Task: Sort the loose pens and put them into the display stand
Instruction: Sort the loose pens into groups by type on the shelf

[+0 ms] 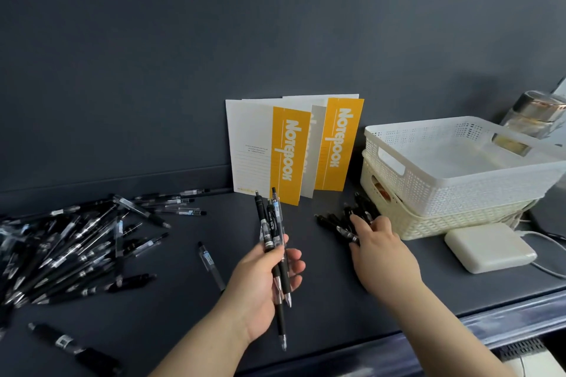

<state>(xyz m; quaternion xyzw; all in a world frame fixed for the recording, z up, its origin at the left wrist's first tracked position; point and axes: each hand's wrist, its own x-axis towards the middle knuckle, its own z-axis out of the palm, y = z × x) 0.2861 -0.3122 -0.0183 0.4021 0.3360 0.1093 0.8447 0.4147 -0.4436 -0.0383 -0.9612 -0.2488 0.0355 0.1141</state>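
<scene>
Pens (273,232) stand clamped in left hand (263,288) fingers; right hand (379,251) fingers, apart, touch pen pile (343,223).

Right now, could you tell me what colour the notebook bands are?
The bands are orange-yellow; head view.

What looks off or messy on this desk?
The pile of pens at the left lies scattered, pointing every way. One stray pen lies alone beside the left hand, which grips a bundle of pens. The white basket sits skewed on the cream basket. No display stand in view.
</scene>
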